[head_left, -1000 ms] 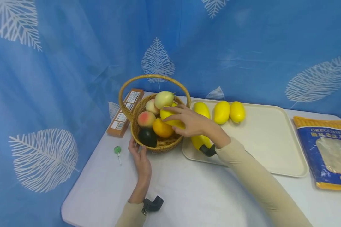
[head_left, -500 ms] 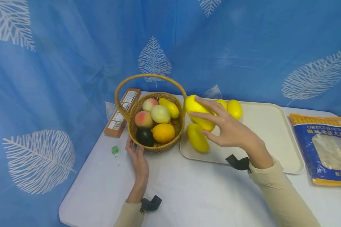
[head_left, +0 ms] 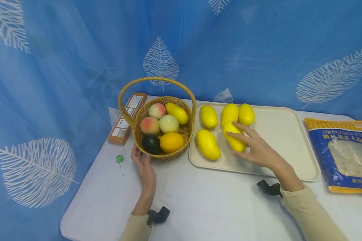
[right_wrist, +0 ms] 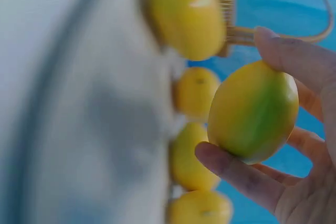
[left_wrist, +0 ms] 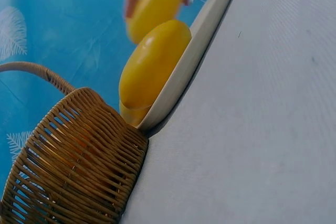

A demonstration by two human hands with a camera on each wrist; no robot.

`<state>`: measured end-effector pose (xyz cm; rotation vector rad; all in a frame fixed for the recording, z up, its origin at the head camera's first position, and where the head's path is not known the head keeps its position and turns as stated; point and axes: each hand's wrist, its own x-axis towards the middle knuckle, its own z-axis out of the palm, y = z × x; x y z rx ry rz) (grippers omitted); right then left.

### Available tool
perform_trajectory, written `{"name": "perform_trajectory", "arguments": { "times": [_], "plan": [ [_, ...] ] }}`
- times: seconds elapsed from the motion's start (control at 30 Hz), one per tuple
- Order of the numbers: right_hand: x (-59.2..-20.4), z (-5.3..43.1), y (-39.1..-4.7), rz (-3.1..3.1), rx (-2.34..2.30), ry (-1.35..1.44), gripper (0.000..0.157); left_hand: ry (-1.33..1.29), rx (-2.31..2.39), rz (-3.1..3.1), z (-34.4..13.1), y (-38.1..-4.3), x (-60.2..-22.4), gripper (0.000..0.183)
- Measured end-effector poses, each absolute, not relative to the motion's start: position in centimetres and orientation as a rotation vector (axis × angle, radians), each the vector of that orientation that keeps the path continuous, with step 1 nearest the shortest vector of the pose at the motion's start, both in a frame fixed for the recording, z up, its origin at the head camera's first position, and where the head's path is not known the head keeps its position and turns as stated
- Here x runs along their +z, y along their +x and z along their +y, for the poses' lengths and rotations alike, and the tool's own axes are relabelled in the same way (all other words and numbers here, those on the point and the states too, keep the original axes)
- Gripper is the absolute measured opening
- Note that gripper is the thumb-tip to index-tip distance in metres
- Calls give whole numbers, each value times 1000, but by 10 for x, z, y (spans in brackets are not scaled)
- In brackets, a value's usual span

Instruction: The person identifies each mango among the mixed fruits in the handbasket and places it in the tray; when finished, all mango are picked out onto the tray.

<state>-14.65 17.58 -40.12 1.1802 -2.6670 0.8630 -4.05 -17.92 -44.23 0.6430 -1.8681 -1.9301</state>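
Observation:
My right hand (head_left: 256, 147) holds a yellow mango (head_left: 233, 138) between thumb and fingers, over the left half of the cream tray (head_left: 277, 144). The right wrist view shows a green patch on this mango (right_wrist: 254, 114). Around it on the tray lie several more mangoes, one front left (head_left: 208, 144) and others along the back. My left hand (head_left: 146, 170) touches the front left side of a wicker basket (head_left: 181, 152), its fingertips partly hidden there. Inside are two peaches (head_left: 149, 126), a pale green fruit (head_left: 169, 124), a yellow mango (head_left: 177, 113), an orange-yellow fruit (head_left: 172, 142) and a dark avocado-like fruit (head_left: 151, 144).
A long brown box (head_left: 123, 124) lies behind the basket's left side. In front of it is a green lollipop (head_left: 119, 159). A blue and orange pasta bag (head_left: 344, 154) lies right of the tray. Blue curtain (head_left: 217, 60) hangs behind the white table (head_left: 205, 207).
My right hand has moved right with the mango, from over the basket to over the tray. The pale green fruit sits lower among the basket fruit. My left hand stays at the basket.

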Motion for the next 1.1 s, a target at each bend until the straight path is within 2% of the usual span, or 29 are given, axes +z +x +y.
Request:
{"name": "perform_trajectory", "arguments": {
  "times": [0.2, 0.5, 0.87, 1.1],
  "plan": [
    [-424, 176, -146, -2731, 885, 1117, 69, 652, -1925, -1878, -179, -41, -442, 55],
    [-433, 167, -144, -2826, 855, 996, 73, 618, -1911, -1866, -178, -40, -443, 55],
    [-430, 164, -135, -2859, 703, 949, 75, 620, -1906, -1863, -177, -42, -442, 56],
    [-416, 162, -132, -2729, 642, 1029, 79, 628, -1915, -1859, -178, -42, -443, 55]
  ]
}}
